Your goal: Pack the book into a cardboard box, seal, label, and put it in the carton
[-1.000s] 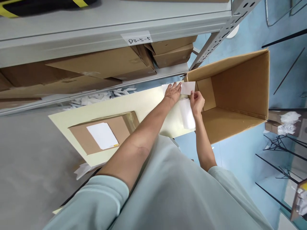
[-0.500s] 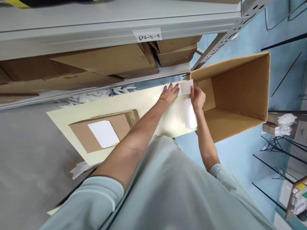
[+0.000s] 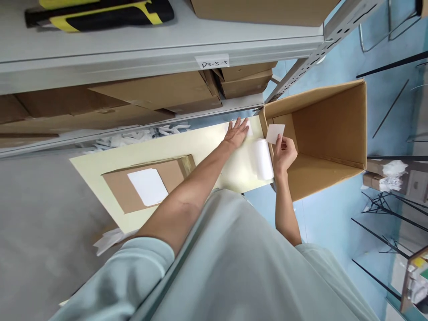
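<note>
My left hand (image 3: 236, 133) lies flat with fingers spread on a long cream board (image 3: 209, 139), its fingertips over a white piece of paper (image 3: 249, 128). My right hand (image 3: 285, 155) pinches a small white paper square (image 3: 276, 133) between thumb and fingers, raised at the board's right end in front of the open carton. Close by, a white roll (image 3: 264, 159) rests on the board below the paper. Farther left on the board sits a closed cardboard box (image 3: 115, 189) with a white sheet (image 3: 147, 186) on top.
A large open carton (image 3: 331, 120) stands at the board's right end. Above is a grey metal shelf (image 3: 127, 55) labelled D3-5-5, bearing a black and yellow utility knife (image 3: 110, 17). Cardboard boxes (image 3: 160, 91) fill the level below. Black metal legs (image 3: 381, 238) stand at right.
My right hand has moved right, and the white square it pinches is now apart from the paper under my left hand. My left hand stays flat. The view has tilted up slightly, showing more shelf.
</note>
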`<state>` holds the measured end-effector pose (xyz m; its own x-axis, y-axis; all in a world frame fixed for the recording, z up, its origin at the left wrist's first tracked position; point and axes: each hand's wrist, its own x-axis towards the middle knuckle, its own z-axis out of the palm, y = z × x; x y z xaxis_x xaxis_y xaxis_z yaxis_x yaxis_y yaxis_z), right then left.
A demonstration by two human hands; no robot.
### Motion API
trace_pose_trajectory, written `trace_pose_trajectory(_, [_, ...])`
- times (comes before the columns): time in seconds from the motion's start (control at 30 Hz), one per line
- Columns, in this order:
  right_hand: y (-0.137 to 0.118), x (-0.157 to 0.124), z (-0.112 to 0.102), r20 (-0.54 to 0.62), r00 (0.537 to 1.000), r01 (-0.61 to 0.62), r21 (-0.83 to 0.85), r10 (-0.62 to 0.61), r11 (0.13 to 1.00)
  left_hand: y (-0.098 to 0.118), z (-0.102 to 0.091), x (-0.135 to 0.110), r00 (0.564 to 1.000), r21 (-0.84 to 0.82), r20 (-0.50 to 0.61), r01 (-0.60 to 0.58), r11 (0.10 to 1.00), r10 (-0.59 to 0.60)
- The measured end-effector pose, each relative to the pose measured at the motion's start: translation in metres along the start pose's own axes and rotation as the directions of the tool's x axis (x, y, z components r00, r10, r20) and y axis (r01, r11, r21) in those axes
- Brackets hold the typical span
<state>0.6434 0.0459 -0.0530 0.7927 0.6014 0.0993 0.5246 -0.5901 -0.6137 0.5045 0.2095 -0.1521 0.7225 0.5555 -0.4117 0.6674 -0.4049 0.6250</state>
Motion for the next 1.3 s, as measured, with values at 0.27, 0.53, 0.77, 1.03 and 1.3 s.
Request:
trace_pose_trajectory(0.27, [-0.044, -0.075, 0.015, 0.117, 0.859, 0.495, 0.064, -0.499, 0.867, 0.059, -0.005, -0.16, 0.97, -0.959, -0.118, -0.054, 0.28, -0.215])
trace_pose_trajectory(0.53, [-0.104, -0.196, 0.021, 0.386, 0.522, 0.702, 0.312, -0.761, 0.64, -0.002, -0.022, -0.303, 0.777, -0.936, -0.26, -0.057, 0.348, -0.573])
trace_pose_trajectory(0.77, [-0.153, -0.217, 0.014, 0.532, 0.498, 0.65, 0.293, -0.685, 0.701, -0.075, -0.059, -0.404, 0.864, -0.525, -0.429, -0.001, 0.851, -0.264])
trace_pose_trajectory(1.03, [-0.21, -0.286, 0.017, 0.712, 0.517, 0.082, 0.511, -0.475, 0.856, -0.098, -0.081, -0.472, 0.775, -0.843, -0.45, -0.203, 0.499, -0.444])
trace_pose_trajectory(1.3, [-0.271, -0.33, 0.013, 0.566, 0.779, -0.155, 0.591, -0.27, 0.792, -0.096, -0.074, -0.524, 0.823, -0.906, -0.386, -0.254, 0.34, -0.416])
